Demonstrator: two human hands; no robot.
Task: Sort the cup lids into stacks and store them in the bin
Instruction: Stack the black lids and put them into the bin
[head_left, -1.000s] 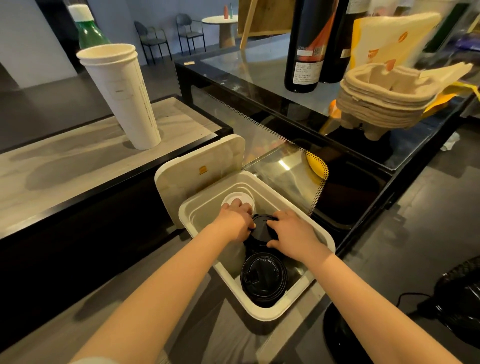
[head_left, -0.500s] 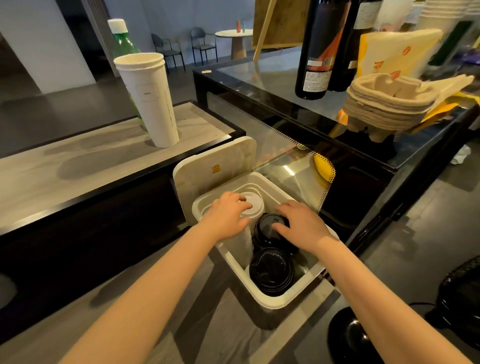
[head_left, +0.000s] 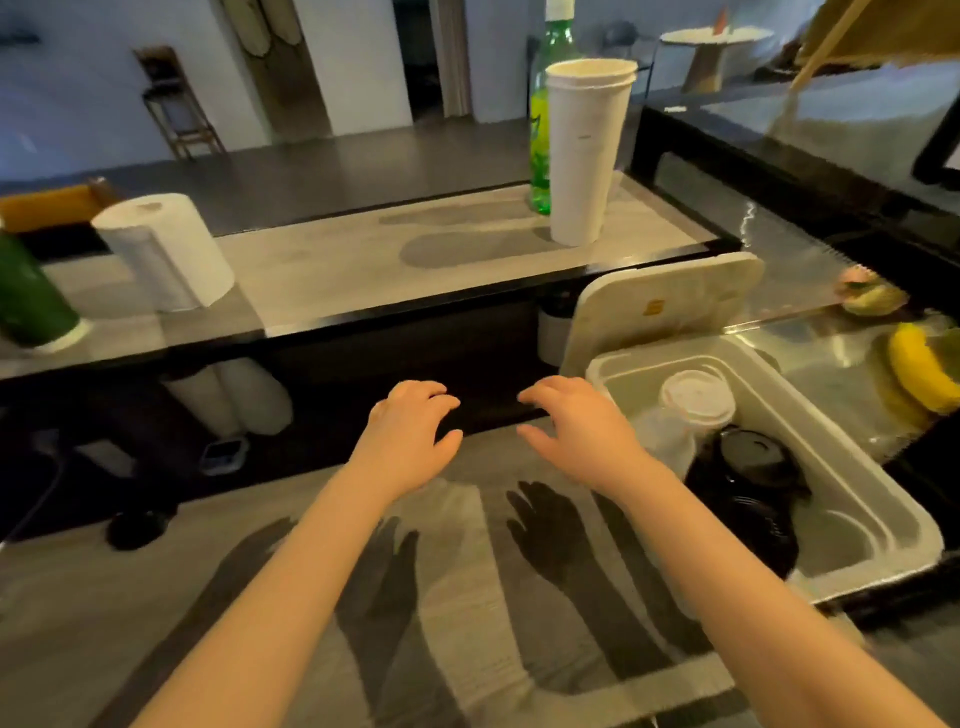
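A person's left hand and right hand hover side by side above the far edge of the grey bench, palms down, apart from each other and touching nothing. Each grip is released: the fingers are loosely curled and hold nothing. Their shadows fall across the middle of the bench.

The white bin sits at the right edge of the bench, just beside the right forearm. Inside it, a stack of white lids leans in the far part. A stack of black lids stands just nearer than it, touching or almost touching it. More black lids lie along the bin's near-left wall. The bin's near-right part is bare. The bin's cover stands propped upright behind the bin's far wall.

Beyond the bench runs a raised grey shelf. Near its right end stands a tall stack of white paper cups, with a green bottle just behind it. A paper towel roll stands toward the shelf's left end. To the right of the bin, a yellow banana lies on a shiny surface.
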